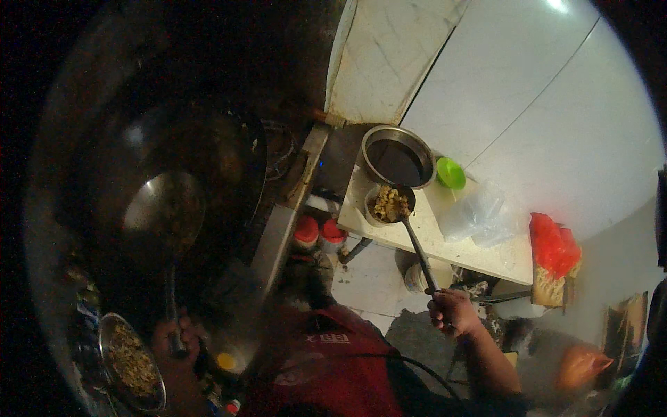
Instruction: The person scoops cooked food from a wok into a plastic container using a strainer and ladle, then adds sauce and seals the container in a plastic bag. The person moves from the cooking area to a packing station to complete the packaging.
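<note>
My right hand (452, 313) grips the handle of a ladle (418, 251) stretched out over a pale table. Chunky yellow-brown food (390, 202) fills the ladle's bowl, which sits at the mouth of a round plastic tub (369, 208); whether they touch I cannot tell. On the dim left side, my left hand (176, 333) is closed around the handle of a wide, round metal strainer or scoop (164, 213). That tool lies over a large dark wok (229, 140), whose contents are too dark to make out.
A steel basin (433, 169) of dark liquid stands on the table (490, 260), near a green bowl (451, 173) and clear plastic bags (474, 213). Red-lidded jars (306, 229) sit beside the stove edge (273, 240). A metal bowl (102, 344) of chopped food is at lower left.
</note>
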Motion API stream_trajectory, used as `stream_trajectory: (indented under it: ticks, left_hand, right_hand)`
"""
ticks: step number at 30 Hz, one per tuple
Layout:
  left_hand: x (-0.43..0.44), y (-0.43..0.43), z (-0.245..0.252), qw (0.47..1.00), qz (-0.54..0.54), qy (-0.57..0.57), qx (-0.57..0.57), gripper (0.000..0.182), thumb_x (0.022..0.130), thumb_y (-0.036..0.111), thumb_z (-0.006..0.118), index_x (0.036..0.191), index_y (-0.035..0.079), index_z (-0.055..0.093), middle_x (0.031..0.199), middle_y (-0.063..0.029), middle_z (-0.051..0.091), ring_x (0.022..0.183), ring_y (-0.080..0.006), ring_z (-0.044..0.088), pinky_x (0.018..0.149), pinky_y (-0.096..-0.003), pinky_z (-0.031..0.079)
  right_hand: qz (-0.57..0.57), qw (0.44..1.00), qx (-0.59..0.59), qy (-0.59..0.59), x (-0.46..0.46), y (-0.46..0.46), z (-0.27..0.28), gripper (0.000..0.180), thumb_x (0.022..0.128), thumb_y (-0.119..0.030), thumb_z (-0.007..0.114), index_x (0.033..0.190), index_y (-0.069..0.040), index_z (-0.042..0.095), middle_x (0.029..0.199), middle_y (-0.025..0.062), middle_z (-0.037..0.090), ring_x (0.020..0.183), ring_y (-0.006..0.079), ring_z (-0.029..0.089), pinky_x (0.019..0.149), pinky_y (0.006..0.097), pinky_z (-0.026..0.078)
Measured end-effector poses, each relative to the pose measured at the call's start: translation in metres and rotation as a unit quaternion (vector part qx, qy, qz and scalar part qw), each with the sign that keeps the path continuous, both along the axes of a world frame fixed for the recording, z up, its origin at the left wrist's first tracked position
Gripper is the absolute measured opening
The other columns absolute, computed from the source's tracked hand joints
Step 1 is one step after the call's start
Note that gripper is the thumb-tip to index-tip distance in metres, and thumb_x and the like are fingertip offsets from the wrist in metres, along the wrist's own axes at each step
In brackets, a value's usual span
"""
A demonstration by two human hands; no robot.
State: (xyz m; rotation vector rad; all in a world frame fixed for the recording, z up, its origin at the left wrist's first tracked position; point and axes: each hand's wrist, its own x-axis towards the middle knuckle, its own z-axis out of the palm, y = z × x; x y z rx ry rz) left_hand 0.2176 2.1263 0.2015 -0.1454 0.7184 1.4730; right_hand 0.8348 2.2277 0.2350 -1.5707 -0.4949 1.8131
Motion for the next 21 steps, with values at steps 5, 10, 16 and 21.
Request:
stream_trajectory:
  ticks: [5, 10, 16, 21]
  left_hand:
    - [-0.022, -0.001, -0.018, 0.998, -0.062, -0.013, 0.030, 0.041, 0.090, 0.017, 0.060, 0.127, -0.002, 0.054, 0.089, -0.0107, 0.064, 0.066, -0.0234, 0.063, 0.051, -0.0370, 0.057]
    - [-0.012, -0.002, -0.016, 0.999, -0.022, -0.014, 0.044, 0.041, 0.090, 0.016, 0.060, 0.127, -0.002, 0.054, 0.091, -0.0120, 0.066, 0.069, -0.0251, 0.066, 0.054, -0.0386, 0.059]
    - [-0.008, -0.009, -0.023, 0.999, 0.028, -0.019, 0.011, 0.041, 0.090, 0.015, 0.059, 0.127, -0.001, 0.054, 0.092, -0.0128, 0.066, 0.071, -0.0271, 0.066, 0.059, -0.0403, 0.062]
    - [-0.007, -0.007, -0.023, 0.997, 0.020, -0.063, 0.038, 0.040, 0.091, 0.016, 0.059, 0.127, -0.001, 0.053, 0.095, -0.0133, 0.066, 0.073, -0.0270, 0.067, 0.061, -0.0397, 0.063]
  right_hand:
    - [0.139, 0.976, 0.089, -0.143, -0.003, 0.006, -0.026, 0.015, 0.099, -0.018, 0.059, 0.107, -0.005, 0.061, 0.076, 0.0070, 0.060, 0.059, 0.0199, 0.056, 0.048, 0.0360, 0.046]
    - [0.206, 0.926, 0.177, -0.264, 0.003, 0.010, -0.051, 0.014, 0.100, -0.014, 0.056, 0.091, -0.003, 0.054, 0.069, 0.0051, 0.055, 0.054, 0.0166, 0.055, 0.047, 0.0336, 0.046]
    - [0.187, 0.911, 0.103, -0.352, 0.003, 0.008, -0.052, 0.019, 0.098, -0.019, 0.060, 0.097, -0.001, 0.054, 0.073, 0.0107, 0.060, 0.058, 0.0202, 0.061, 0.051, 0.0375, 0.049]
    - [0.249, 0.769, 0.144, -0.571, -0.010, 0.001, -0.035, 0.031, 0.095, -0.019, 0.057, 0.121, -0.004, 0.050, 0.079, 0.0225, 0.067, 0.067, 0.0371, 0.068, 0.060, 0.0478, 0.053]
